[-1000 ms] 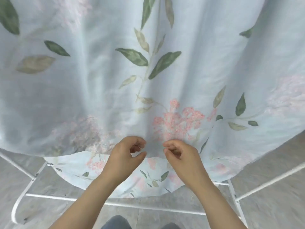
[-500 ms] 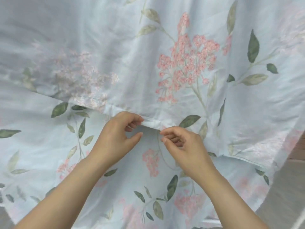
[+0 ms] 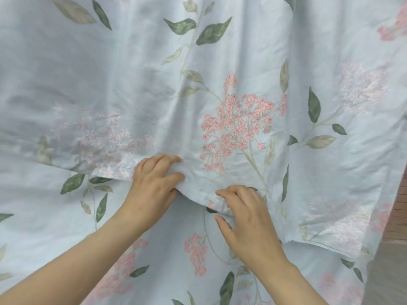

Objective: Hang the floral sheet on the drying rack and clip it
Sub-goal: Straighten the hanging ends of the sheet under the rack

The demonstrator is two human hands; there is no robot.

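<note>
**Both hands on the front hem, sheet hanging in two layers**

The floral sheet [image 3: 220,58] fills almost the whole frame and hangs doubled. The front layer's hem [image 3: 103,175] runs across the middle and dips at centre, with the back layer showing below it.

- **Left hand** [image 3: 154,183], at centre: fingers curled over the hem, thumb tucked under, gripping the cloth.
- **Right hand** [image 3: 248,219], lower right of centre: fingers bent onto the same edge, thumb below, pinching it.
- The two hands are near each other but apart.
- The rack and clips are not in view, so I cannot tell where the rail sits.
- A strip of floor [image 3: 392,271] shows at the right edge.

**Step, as I judge it:** levelling and smoothing the front layer before any clipping.

**To do it well:**
- Pinch the front hem only, not both layers.
- Slide the hands apart along the edge to draw out the long folds running down from the upper centre.
- Pull down evenly on both sides, or the sheet may drag off the rail to one side.
- The cloth looks thin and likely to slip, so use light tension and no jerks.
- Clip only once the hem hangs straight.
</note>
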